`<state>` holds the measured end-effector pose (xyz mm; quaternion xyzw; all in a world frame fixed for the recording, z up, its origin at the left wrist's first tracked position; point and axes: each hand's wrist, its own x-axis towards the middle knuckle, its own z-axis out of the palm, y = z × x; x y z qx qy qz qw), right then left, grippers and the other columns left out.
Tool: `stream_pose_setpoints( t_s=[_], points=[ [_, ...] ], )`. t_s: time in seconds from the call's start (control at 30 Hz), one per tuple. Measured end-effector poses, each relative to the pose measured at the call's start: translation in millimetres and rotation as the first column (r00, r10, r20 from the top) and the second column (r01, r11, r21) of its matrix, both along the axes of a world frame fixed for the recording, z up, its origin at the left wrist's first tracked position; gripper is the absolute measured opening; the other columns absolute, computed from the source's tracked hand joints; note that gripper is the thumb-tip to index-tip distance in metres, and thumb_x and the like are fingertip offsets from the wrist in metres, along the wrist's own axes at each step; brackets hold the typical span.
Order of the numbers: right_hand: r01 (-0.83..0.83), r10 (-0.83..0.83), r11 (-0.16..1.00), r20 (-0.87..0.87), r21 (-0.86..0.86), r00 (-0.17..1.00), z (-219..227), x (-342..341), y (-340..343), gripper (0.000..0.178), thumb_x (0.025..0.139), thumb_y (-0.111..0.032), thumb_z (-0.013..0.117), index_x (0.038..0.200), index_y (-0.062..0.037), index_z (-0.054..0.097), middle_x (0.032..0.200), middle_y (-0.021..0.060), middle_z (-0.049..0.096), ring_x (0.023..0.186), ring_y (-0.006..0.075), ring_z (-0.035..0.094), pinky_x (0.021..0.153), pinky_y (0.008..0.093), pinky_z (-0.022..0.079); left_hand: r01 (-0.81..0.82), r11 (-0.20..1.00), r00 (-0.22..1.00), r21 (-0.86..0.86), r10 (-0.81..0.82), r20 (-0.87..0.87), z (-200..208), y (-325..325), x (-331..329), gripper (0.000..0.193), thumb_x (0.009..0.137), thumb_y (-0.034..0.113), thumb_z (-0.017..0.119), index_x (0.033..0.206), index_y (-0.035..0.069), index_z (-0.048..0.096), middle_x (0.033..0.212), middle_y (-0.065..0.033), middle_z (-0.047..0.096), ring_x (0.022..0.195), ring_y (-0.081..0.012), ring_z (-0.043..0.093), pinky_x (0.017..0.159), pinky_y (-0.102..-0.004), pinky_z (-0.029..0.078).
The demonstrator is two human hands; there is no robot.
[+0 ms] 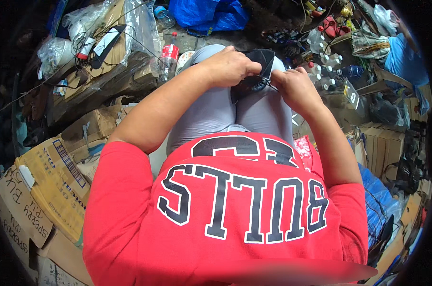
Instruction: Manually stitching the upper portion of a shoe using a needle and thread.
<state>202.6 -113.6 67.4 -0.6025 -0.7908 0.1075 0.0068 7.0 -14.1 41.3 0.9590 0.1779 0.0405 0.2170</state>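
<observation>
A black piece, shaped like a shoe upper (265, 57), rests across my grey-trousered knees. My left hand (231, 67) has its fingers closed at the piece's left edge, with the thumb and forefinger meeting near its upper middle. On the other side, my right hand (295, 86) pinches at the right edge, where a thin dark strand or tool tip shows by the fingertips. What exactly sits inside that pinch is too small to tell. The lower part of the black piece lies in shadow between my thighs.
A bottle with a red label (169, 57) stands left of my knees. Several small white bottles (328, 64) cluster at the right. A blue plastic sack (209, 16) lies ahead. Cardboard boxes (58, 178) are at the left, and a low wooden bench (106, 78) holds plastic bags.
</observation>
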Motion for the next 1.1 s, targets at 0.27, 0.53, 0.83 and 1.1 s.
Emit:
stream_pose_setpoints(
  t_s=[0.27,0.53,0.83,1.1],
  points=[
    [0.434,-0.471,0.88,-0.46,-0.193,0.752,-28.0,105.9,-45.7,0.006,0.079,-0.012,0.062,0.077,-0.0061,0.06,0.07,0.0049,0.062,0.066,0.0192,0.056,0.067,0.0318,0.042,-0.422,0.881,0.885,-0.214,0.451,0.111,-3.6,31.5,-126.5,0.005,0.082,0.008,0.055,0.085,0.006,0.059,0.077,-0.0037,0.062,0.072,-0.0162,0.058,0.068,-0.0309,0.044],
    [0.0,-0.108,0.992,-0.842,-0.127,-0.528,22.7,6.1,13.5,0.023,0.096,-0.024,0.046,0.092,-0.0034,0.056,0.086,0.0108,0.06,0.084,0.0214,0.058,0.083,0.0372,0.046,0.321,0.559,0.658,-0.765,0.448,0.604,79.0,-17.1,-24.6,0.02,0.087,0.02,0.063,0.086,0.001,0.061,0.082,-0.0066,0.064,0.073,-0.0118,0.057,0.071,-0.0239,0.045],
    [0.342,-0.453,0.887,-0.445,-0.31,0.772,-14.1,81.1,-62.4,0.02,0.087,-0.014,0.058,0.104,-0.0047,0.063,0.087,0.008,0.065,0.08,0.0157,0.059,0.076,0.0283,0.046,-0.258,0.965,0.962,0.045,0.253,0.104,48.1,-5.7,-118.7,0.021,0.075,0.001,0.062,0.096,0.004,0.064,0.087,-0.0145,0.064,0.077,-0.0277,0.061,0.069,-0.0337,0.049],
    [0.941,-0.866,0.335,0.409,0.052,0.286,-42.9,386.4,-255.9,0.04,0.084,-0.04,0.057,0.111,-0.0104,0.063,0.107,0.0189,0.062,0.1,0.0329,0.059,0.087,0.0377,0.044,-0.872,-0.086,0.083,0.481,0.945,0.318,150.5,56.1,-374.9,0.028,0.082,0.028,0.061,0.105,0.014,0.067,0.098,-0.0102,0.067,0.082,-0.0199,0.066,0.074,-0.0326,0.048]
  ],
)
